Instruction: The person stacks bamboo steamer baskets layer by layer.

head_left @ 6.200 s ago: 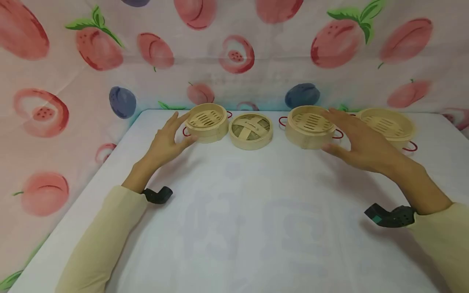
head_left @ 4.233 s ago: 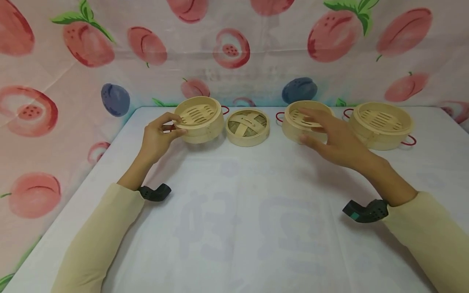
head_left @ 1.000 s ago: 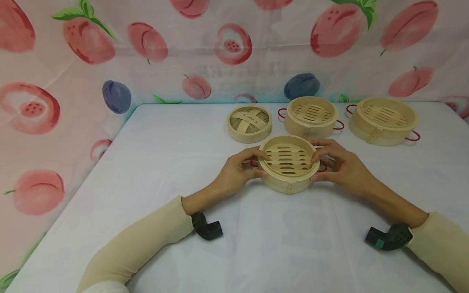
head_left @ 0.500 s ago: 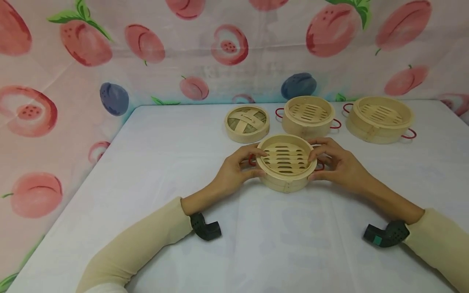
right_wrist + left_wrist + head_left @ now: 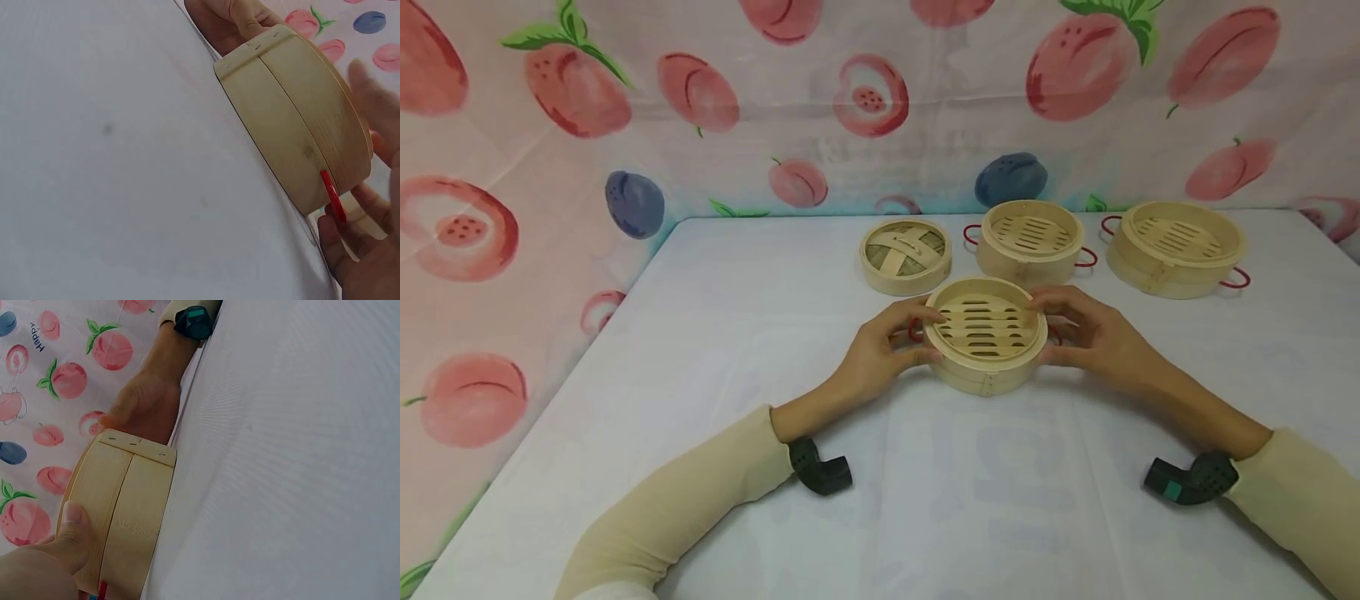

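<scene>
A small bamboo steamer basket (image 5: 987, 380) with a slatted inner floor sits on the white cloth in the middle of the head view. My left hand (image 5: 874, 354) grips its left side, the thumb pressed on the wall (image 5: 125, 506) and a fingertip over the rim. At the right side is my right hand (image 5: 1101, 337), its fingers spread around the rim. The right wrist view shows that thumb raised off the basket wall (image 5: 300, 119), with the other fingers loosely by the red handle (image 5: 334, 197). The left red handle is mostly hidden behind my left fingers.
Behind stand a woven bamboo lid (image 5: 905, 271), a medium steamer basket (image 5: 1028, 262) and a larger steamer basket (image 5: 1157, 277), both with red handles. The white-covered table (image 5: 925, 517) meets a peach-print cloth (image 5: 947, 108) at its back and left edges.
The small steamer came from the far left, beside the lid, to the front middle, carried by my left hand. My right hand joined it there; its fingers have just loosened from the rim.
</scene>
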`<state>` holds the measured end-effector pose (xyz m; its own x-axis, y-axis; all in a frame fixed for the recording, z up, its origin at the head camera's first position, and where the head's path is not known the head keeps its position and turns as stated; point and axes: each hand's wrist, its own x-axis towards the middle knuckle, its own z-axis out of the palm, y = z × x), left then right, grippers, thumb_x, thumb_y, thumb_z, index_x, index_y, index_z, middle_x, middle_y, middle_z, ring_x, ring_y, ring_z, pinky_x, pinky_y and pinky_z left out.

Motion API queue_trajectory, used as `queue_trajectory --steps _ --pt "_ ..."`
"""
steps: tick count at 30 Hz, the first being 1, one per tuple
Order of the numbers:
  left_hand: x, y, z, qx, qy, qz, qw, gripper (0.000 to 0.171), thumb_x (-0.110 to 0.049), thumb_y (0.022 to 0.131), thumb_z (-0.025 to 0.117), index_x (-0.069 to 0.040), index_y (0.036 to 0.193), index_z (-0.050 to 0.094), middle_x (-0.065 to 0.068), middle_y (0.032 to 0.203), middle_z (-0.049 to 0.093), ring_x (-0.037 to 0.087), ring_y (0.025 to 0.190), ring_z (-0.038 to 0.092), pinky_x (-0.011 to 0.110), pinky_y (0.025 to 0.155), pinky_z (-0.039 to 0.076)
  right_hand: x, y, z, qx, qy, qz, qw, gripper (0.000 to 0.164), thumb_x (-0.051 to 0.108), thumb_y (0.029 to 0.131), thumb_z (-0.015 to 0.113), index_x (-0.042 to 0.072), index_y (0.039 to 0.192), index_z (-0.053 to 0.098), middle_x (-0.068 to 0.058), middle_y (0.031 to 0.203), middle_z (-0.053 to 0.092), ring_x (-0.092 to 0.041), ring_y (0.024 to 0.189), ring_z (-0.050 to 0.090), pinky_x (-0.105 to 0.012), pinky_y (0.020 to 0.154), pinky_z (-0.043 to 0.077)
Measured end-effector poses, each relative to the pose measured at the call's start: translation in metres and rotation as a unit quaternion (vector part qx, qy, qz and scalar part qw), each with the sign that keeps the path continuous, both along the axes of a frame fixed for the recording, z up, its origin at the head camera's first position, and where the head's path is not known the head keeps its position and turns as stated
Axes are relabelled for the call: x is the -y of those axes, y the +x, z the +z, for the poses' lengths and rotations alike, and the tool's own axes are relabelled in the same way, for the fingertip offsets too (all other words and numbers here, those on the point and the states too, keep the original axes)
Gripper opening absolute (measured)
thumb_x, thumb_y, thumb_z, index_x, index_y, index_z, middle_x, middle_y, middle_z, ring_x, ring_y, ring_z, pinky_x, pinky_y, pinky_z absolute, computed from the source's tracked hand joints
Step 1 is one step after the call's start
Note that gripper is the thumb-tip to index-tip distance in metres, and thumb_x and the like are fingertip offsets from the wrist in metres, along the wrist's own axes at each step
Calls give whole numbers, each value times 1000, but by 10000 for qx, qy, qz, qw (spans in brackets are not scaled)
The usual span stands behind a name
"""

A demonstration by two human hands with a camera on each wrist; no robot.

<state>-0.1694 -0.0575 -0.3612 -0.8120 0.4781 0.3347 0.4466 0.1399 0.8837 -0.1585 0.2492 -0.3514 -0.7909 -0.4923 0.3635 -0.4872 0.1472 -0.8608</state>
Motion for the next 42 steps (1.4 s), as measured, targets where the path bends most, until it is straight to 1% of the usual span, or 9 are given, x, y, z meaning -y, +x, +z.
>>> queue_trajectory --steps 5,11,16,22,26,30,33,38,42 --pt "0 0 -1 -18 48 -25 10000 43 1 79 76 -4 119 61 11 142 43 20 105 57 31 91 49 -4 -1 5 234 -10 -244 9994 51 -14 87 59 -4 134 44 -14 132 47 -18 119 51 -22 94 45" --pt "-2 0 -1 -109 59 -57 9999 43 0 79 76 -4 118 61 13 141 44 21 106 58 31 90 49 -12 -7 15 -158 319 -1035 9940 45 -9 88 62 -2 130 49 -16 126 50 -19 117 50 -21 93 45" --pt "-2 0 2 68 60 -45 9999 43 0 79 76 -5 118 61 11 142 43 21 106 58 31 91 48 -17 -18 23 -416 968 -1830 9775 49 2 87 69 5 132 51 -6 126 51 -13 116 47 -14 92 41" --pt "-1 2 4 508 48 -1 9987 43 -3 80 76 -7 120 61 10 145 40 20 106 57 30 94 46 -16 -33 23 -883 1169 -2500 9571 43 9 85 73 7 125 59 -1 124 53 -10 112 44 -15 88 37" --pt "-1 2 4 564 73 7 9984 43 -4 81 76 -9 121 61 8 145 40 20 108 57 30 94 46 -17 -43 24 -1223 1276 -2613 9489 42 10 84 75 6 123 61 -6 124 55 -9 116 41 -24 90 33" --pt "-1 1 2 548 119 -30 9984 43 -2 81 75 -9 121 61 7 145 41 19 109 57 30 94 46 -18 -53 26 -912 1401 -2474 9544 45 15 86 73 6 128 59 -12 133 50 -24 128 36 -43 105 26" --pt "-1 1 1 566 128 -48 9983 44 -3 81 75 -9 122 61 7 145 40 19 110 57 30 94 46 -20 -59 23 -805 1429 -2334 9584 42 15 89 69 2 127 58 -20 138 44 -35 133 30 -56 108 18" --pt "-1 0 1 559 184 -88 9982 44 -3 81 75 -8 122 61 9 144 41 22 109 57 32 95 46 -24 -68 13 -1116 1403 -2230 9582 37 15 94 62 -4 125 57 -29 136 42 -42 133 28 -59 105 20" --pt "0 0 0 544 279 -112 9981 44 -2 81 75 -6 122 61 10 144 41 23 109 56 34 95 46 -28 -73 5 -1381 1420 -2092 9576 34 12 98 55 -8 125 56 -34 138 36 -45 132 28 -56 92 31"
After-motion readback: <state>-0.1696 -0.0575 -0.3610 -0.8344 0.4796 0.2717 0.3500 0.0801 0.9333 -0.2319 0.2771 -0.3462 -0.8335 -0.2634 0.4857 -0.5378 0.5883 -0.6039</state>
